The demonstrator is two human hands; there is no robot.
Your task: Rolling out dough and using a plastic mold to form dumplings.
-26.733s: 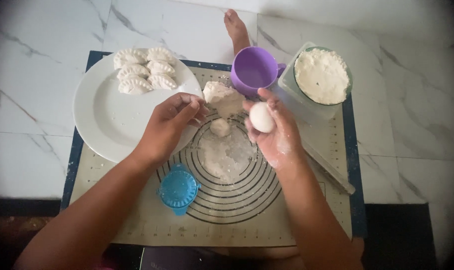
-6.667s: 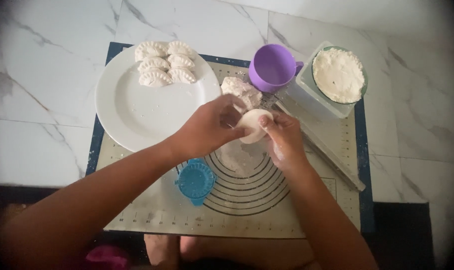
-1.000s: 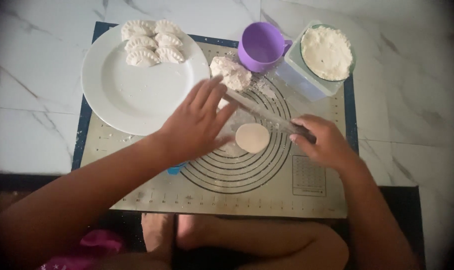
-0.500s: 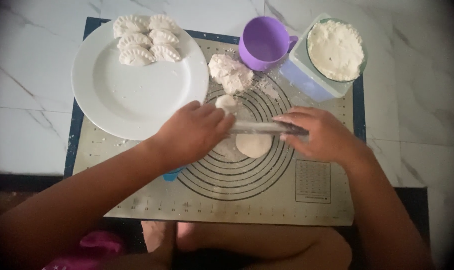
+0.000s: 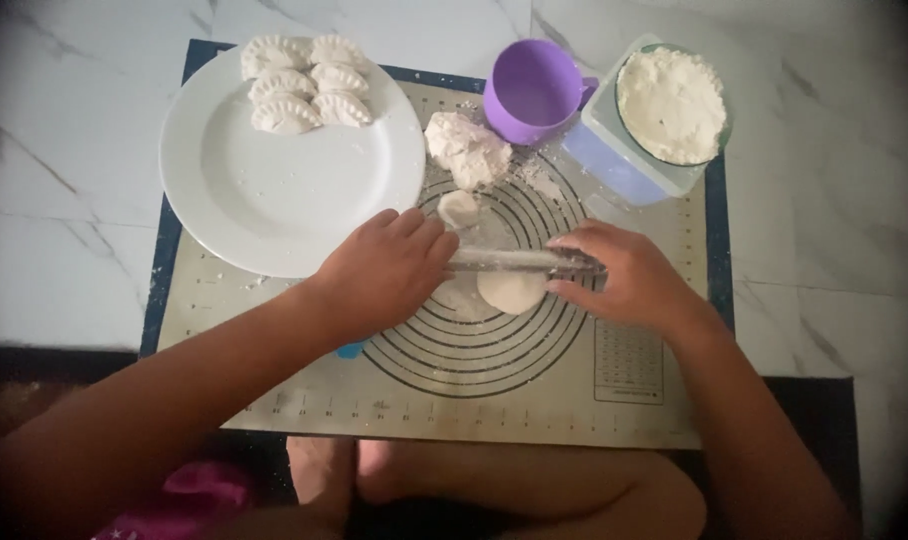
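Head view: my left hand (image 5: 389, 268) and right hand (image 5: 624, 275) each press flat on an end of the rolling pin (image 5: 522, 262), fingers (image 5: 414, 228) laid over it rather than clenched. The pin lies across a dough disc (image 5: 512, 291) on the ringed mat (image 5: 494, 400). Just beyond sit a small dough ball (image 5: 459, 208) and a dough lump (image 5: 469, 150); farther out, a plate (image 5: 274, 190) of dumplings (image 5: 299, 85), a purple cup (image 5: 532, 92) and a flour tub (image 5: 671, 105).
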